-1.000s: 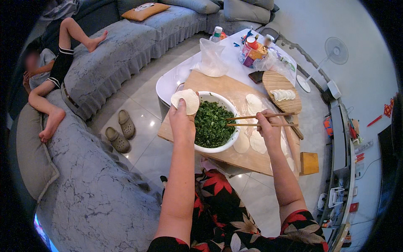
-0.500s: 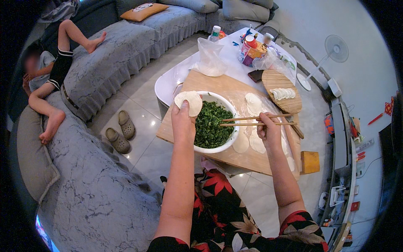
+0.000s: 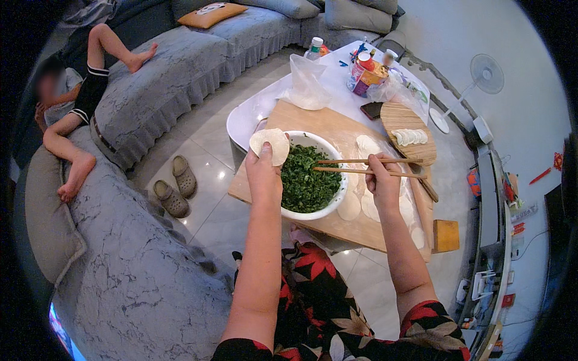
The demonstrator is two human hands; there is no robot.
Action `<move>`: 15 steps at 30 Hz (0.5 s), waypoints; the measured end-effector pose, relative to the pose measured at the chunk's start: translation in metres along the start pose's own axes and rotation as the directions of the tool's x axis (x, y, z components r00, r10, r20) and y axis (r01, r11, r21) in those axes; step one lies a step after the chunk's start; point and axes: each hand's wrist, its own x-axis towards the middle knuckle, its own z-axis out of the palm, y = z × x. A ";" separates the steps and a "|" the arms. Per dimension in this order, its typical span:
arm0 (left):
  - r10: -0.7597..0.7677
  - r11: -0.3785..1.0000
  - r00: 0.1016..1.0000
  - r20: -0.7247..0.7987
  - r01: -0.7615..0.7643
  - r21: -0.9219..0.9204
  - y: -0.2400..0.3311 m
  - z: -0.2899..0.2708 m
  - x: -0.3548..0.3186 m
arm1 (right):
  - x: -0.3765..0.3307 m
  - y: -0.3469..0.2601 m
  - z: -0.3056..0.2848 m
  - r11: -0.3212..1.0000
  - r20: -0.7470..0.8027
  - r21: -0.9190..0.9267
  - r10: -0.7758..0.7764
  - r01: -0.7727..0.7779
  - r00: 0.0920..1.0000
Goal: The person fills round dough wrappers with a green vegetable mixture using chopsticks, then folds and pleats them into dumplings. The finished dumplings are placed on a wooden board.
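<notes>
My left hand (image 3: 263, 171) holds a round, pale dumpling wrapper (image 3: 271, 145) at the left rim of a white bowl (image 3: 317, 215). Chopped green filling (image 3: 308, 186) fills much of the bowl. A pair of wooden chopsticks (image 3: 355, 171) is gripped in my right hand (image 3: 383, 180), their tips in the filling near its right side. Under the bowl lies a floury wooden board (image 3: 292, 117). More flat wrappers (image 3: 349, 206) lie on it to the right of the bowl, some overlapping and partly behind my right hand.
A round slatted tray (image 3: 402, 120) with a row of folded dumplings (image 3: 410, 136) sits at the board's far right. Beyond are a phone (image 3: 372, 110), a plastic bag (image 3: 306, 84) and a colourful tub (image 3: 365, 78) on the white table (image 3: 256, 108). A person (image 3: 78, 108) reclines on the grey sofa (image 3: 174, 66).
The chopstick tips have shifted slightly left within the filling, and my right hand has moved a little left relative to the board. My left hand still holds the wrapper.
</notes>
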 end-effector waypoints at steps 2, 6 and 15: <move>-0.002 1.000 1.000 -0.004 0.002 -0.003 0.001 0.002 -0.001 | 0.002 0.001 0.008 0.998 0.005 -0.050 -0.034 0.034 0.999; -0.009 1.000 1.000 -0.009 0.009 -0.029 0.001 -0.001 0.003 | 0.008 0.008 0.017 0.999 0.055 -0.027 -0.034 0.036 0.998; 0.078 0.997 0.996 -0.031 -0.078 0.007 0.000 -0.013 0.011 | 0.023 0.030 0.000 0.924 0.068 0.326 0.188 -0.200 0.980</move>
